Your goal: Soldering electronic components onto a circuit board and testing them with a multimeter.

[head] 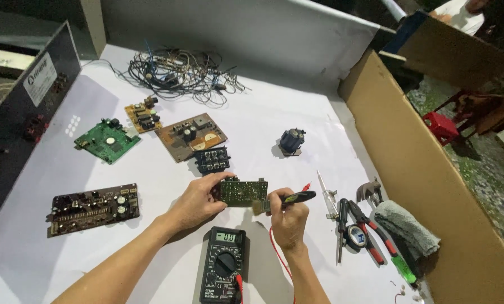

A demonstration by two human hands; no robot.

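sweeping from the left, a dark amplifier chassis (21, 112) stands at nine o'clock, with a long brown circuit board (92, 208) lying flat on the white table (297, 112) just inboard of it. a green circuit board (106, 140) sits at ten o'clock, a small yellow-brown board (142, 115) and a larger brown board (190, 135) lie near eleven, and a tangle of wires (179, 73) is heaped at twelve.

at centre, the left hand (198, 201) is closed on the left edge of a small green circuit board (243, 192), holding it tilted up off the table — just above a black digital multimeter (222, 264) at six o'clock. the right hand (288, 217) is wrapped around a small brush (283, 200) with a black handle, its bristles touching the board's right edge. a red lead (275, 250) runs beside that wrist.

the step in hand looks like brushing the held board clean. the next stroke would call for a steady left-hand grip and light pressure, so the bristles don't snag the soldered parts.

further right, a blue-black motor-like part (292, 141) stands at one o'clock; a clear-handled screwdriver (326, 194), red-handled pliers (370, 233) and a grey rag (407, 228) lie at three to four o'clock, against the cardboard wall (432, 169).
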